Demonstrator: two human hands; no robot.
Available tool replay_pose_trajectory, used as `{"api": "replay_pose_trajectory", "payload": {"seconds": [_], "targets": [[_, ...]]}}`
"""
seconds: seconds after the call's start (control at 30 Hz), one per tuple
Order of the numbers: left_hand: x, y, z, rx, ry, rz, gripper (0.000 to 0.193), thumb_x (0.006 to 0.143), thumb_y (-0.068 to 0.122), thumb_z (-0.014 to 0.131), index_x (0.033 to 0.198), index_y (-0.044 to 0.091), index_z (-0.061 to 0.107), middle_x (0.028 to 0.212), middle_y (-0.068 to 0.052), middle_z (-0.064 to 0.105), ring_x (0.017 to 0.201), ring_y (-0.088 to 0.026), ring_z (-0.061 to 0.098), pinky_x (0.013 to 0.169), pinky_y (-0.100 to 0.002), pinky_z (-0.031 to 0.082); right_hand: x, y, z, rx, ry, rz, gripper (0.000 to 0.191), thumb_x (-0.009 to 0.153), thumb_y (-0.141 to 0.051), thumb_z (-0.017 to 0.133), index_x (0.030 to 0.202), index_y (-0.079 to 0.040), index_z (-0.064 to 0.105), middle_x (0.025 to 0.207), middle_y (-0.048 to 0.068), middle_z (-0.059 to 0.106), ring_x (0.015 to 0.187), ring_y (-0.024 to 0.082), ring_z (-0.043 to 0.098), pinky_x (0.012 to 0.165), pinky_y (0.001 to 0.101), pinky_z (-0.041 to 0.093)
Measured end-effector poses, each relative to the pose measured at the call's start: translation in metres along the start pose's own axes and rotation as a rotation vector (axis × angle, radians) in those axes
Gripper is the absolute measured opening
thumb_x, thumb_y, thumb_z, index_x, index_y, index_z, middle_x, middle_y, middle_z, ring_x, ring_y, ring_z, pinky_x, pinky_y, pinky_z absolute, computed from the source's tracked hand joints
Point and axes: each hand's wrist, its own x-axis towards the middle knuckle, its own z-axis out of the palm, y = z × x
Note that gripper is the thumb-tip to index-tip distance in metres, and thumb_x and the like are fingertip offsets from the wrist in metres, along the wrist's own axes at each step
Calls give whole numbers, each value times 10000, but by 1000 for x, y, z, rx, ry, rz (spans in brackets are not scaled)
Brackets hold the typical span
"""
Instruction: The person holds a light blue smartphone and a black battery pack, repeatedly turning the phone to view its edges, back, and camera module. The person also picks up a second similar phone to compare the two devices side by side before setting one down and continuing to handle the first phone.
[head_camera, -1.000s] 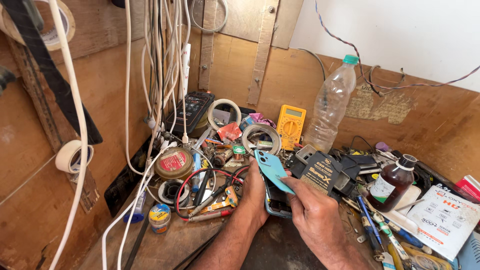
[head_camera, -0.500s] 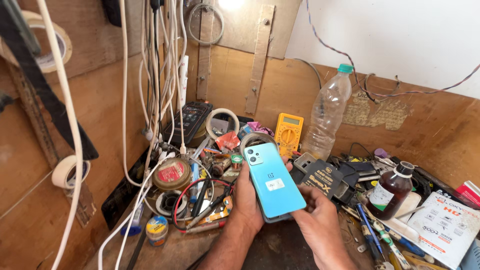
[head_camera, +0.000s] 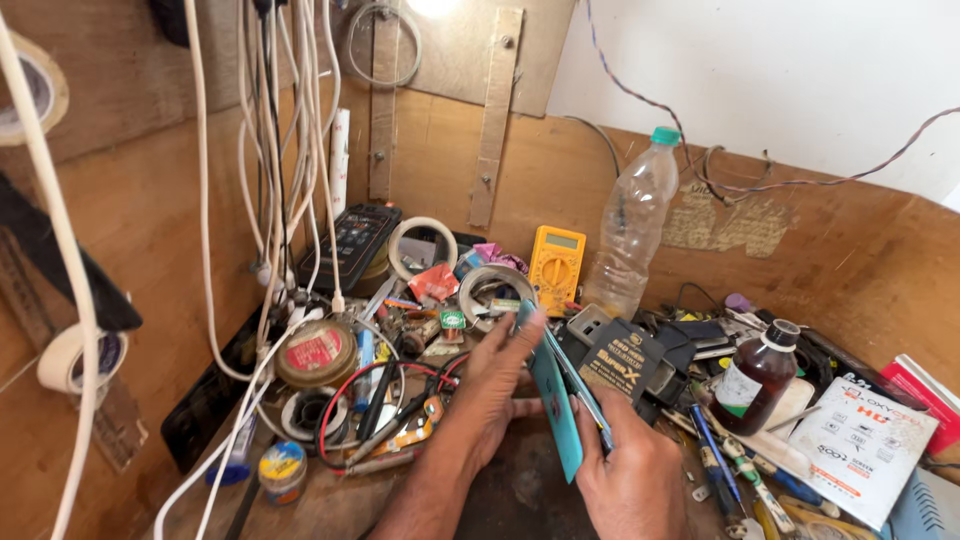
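Low in the middle of the view, over a cluttered wooden bench (head_camera: 330, 505), both hands grip a teal phone (head_camera: 556, 405) that is turned almost edge-on, so its faces are hard to read. The left hand (head_camera: 497, 385) lies against the phone's left side with fingers stretched up toward its top end; the thumb is hidden behind the phone. The right hand (head_camera: 632, 475) closes on the lower right edge, fingers curled on it, and its wrist is cut off by the bottom of the frame. A thin dark layer (head_camera: 580, 385) stands slightly apart from the teal shell along the right edge; whether it is the screen or a separate part cannot be told. Just right of the phone lies a black box (head_camera: 622, 362), partly covered by the phone's edge. Behind the hands stand a yellow multimeter (head_camera: 557, 268) and a clear bottle (head_camera: 632, 235) with a green cap, leaning against the back wall. A brown bottle (head_camera: 755, 375) stands to the right, beside a white packet (head_camera: 865, 450) whose lower corner runs out of view. Left of the hands sit a round tin (head_camera: 316, 352), tape rolls (head_camera: 423, 247) and red and black leads (head_camera: 385, 400), tangled so their ends are lost. White cables (head_camera: 262, 150) hang down the left wall, their tops cut off.
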Motion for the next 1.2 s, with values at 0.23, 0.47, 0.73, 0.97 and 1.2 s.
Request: {"api": "replay_pose_trajectory", "payload": {"seconds": [0.23,0.47,0.73,0.97,1.2], "targets": [[-6,2,0,22,32,-4,980,711,323,866,1556,131,409,1057,-57,692,880,-148,701,714,-380,611,-10,-3,6,-38,8,-64,211,849,-151,754,1056,-125,725,793,196,739,771,368,747,596,460,576],[-3,0,-6,55,8,10,950,735,297,850,1563,119,418,1072,-88,712,863,-158,711,699,-370,614,-10,-2,5,27,-52,46,209,859,-144,746,1063,-103,731,780,185,752,759,310,784,594,420,591],[0,-1,-8,59,1,50,858,764,270,828,1535,97,494,1028,-53,720,846,-144,703,673,-364,613,-7,-5,2,100,-107,141,199,863,-137,728,1054,-81,741,775,166,774,730,247,813,596,379,599],[1,-1,-8,44,7,30,870,766,249,822,1543,119,451,1035,-65,724,854,-145,707,681,-378,620,-6,-6,1,114,-88,141,185,868,-138,734,1041,-75,750,778,164,778,732,230,815,602,367,599],[2,-2,-10,55,3,39,860,770,247,815,1540,114,455,1026,-67,729,829,-142,710,672,-371,617,-7,-6,2,162,-65,106,176,865,-141,731,1026,-72,748,760,150,776,690,200,818,580,348,592]]}}
